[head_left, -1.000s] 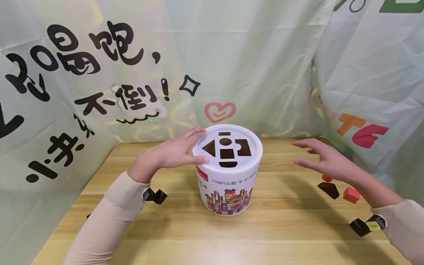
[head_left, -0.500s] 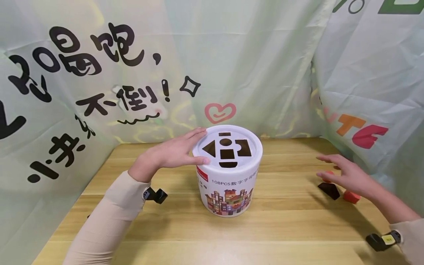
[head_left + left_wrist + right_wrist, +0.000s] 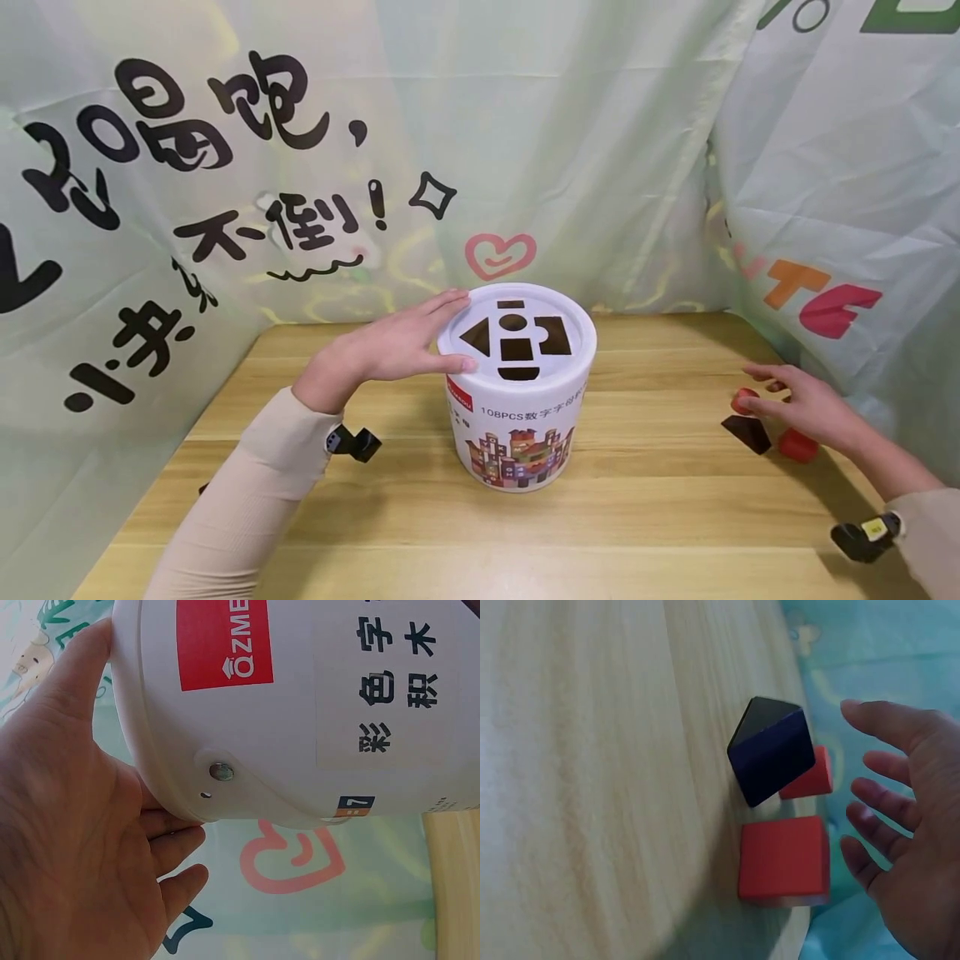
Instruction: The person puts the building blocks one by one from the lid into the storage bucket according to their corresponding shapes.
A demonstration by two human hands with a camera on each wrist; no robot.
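Observation:
A white round tub (image 3: pixel 517 417) with a shape-sorter lid (image 3: pixel 517 333) stands mid-table. My left hand (image 3: pixel 390 346) rests flat against the lid's left rim (image 3: pixel 135 712), fingers straight, thumb along the front. At the right edge my right hand (image 3: pixel 806 404) hovers with fingers spread just above three blocks: a dark triangular block (image 3: pixel 746 433) (image 3: pixel 769 750), a red cube (image 3: pixel 797 444) (image 3: pixel 784 859) and a small red piece (image 3: pixel 742 400) (image 3: pixel 810 776). It holds nothing.
A wooden table (image 3: pixel 375 517) fills the lower view. Printed cloth walls (image 3: pixel 225 167) close it in at the back, left and right. The right cloth (image 3: pixel 840 208) hangs close behind the blocks. Black wrist-camera mounts (image 3: pixel 356 442) sit under both sleeves.
My right hand has swung right and down from mid-air beside the tub to just over the blocks. The left hand and tub have stayed put.

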